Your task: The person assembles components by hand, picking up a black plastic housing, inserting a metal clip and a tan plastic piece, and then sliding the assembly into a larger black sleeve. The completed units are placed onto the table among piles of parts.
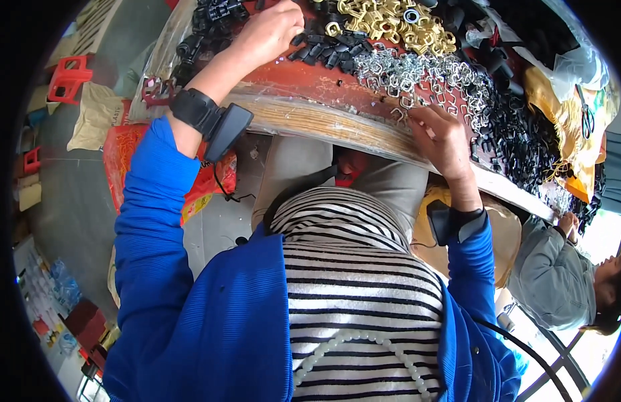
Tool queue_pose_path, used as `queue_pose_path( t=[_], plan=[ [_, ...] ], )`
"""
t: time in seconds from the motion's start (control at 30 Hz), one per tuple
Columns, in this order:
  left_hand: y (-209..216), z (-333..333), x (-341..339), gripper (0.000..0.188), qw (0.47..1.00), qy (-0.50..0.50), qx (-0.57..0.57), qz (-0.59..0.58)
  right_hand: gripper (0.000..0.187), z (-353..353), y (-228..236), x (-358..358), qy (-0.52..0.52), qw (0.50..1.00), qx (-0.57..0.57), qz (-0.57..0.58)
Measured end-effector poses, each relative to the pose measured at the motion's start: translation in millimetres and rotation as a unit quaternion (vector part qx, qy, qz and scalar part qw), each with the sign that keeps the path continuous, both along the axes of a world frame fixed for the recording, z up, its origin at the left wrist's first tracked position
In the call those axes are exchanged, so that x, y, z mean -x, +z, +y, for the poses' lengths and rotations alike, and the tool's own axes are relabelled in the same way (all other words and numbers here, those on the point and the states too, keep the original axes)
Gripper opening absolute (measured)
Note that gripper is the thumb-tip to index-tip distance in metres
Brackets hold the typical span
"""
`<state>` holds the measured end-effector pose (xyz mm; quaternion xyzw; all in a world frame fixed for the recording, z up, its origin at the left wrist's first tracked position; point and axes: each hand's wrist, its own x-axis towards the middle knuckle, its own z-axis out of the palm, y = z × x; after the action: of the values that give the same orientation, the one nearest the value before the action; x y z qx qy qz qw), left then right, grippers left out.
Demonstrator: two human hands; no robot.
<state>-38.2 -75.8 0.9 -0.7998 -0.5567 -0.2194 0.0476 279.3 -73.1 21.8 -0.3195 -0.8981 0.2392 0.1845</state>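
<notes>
My left hand (273, 32) is closed with curled fingers over the far left of the table. A small black piece (298, 39) shows right by its fingertips; whether it is gripped I cannot tell. Beside it lie loose black plastic parts (327, 52). My right hand (443, 137) is at the table's near edge with thumb and fingers pinched together. Its fingertips are beside a few bent silver metal clips (403, 104) at the edge of a larger heap (424, 72). What the pinch holds, if anything, is too small to make out.
Brass-coloured fittings (397, 25) are heaped at the back of the red-topped table (290, 79). More black parts (518, 137) cover its right side, near a yellow sack (565, 114) with scissors (586, 120). Another person (558, 271) sits at the right. A red stool (69, 78) stands left.
</notes>
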Motion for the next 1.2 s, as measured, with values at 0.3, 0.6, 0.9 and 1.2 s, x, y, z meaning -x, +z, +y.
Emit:
queue_pose_path(
  t=[0.3,0.6,0.9,1.2],
  plan=[
    [17,-2,-24,0.022,0.979,0.037,0.067,-0.188,0.005,23,-26,56,-0.004,0.997,-0.062,-0.048],
    [38,-15,-22,0.019,0.972,0.085,0.101,-0.195,0.008,29,-28,62,0.021,0.995,-0.021,-0.091],
    [24,-51,-65,0.024,0.559,0.024,0.273,-0.783,0.007,18,-20,46,-0.005,0.989,0.129,0.077],
    [11,-57,-133,0.018,0.79,-0.071,0.292,-0.535,0.009,-10,2,23,-0.043,0.695,0.645,0.314]
  ],
)
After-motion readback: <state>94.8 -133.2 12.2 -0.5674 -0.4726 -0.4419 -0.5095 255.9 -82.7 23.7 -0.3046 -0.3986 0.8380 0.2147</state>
